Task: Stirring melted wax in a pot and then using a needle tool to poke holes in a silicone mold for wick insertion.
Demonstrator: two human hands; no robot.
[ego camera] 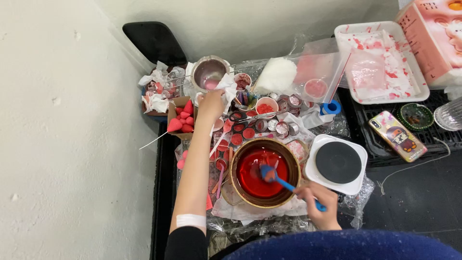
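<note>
1. While my right hand pinches the blue spatula by its handle, fingers pressed together around it, its blade dips into red liquid in the brown pot.
2. My left hand reaches far forward, fingers closed on a crumpled white tissue just beside the small metal pot.
3. Red heart shapes sit in a cardboard box left of that hand.
4. Right of the brown pot stands a white hot plate; a phone lies beyond it on the worktop.
</note>
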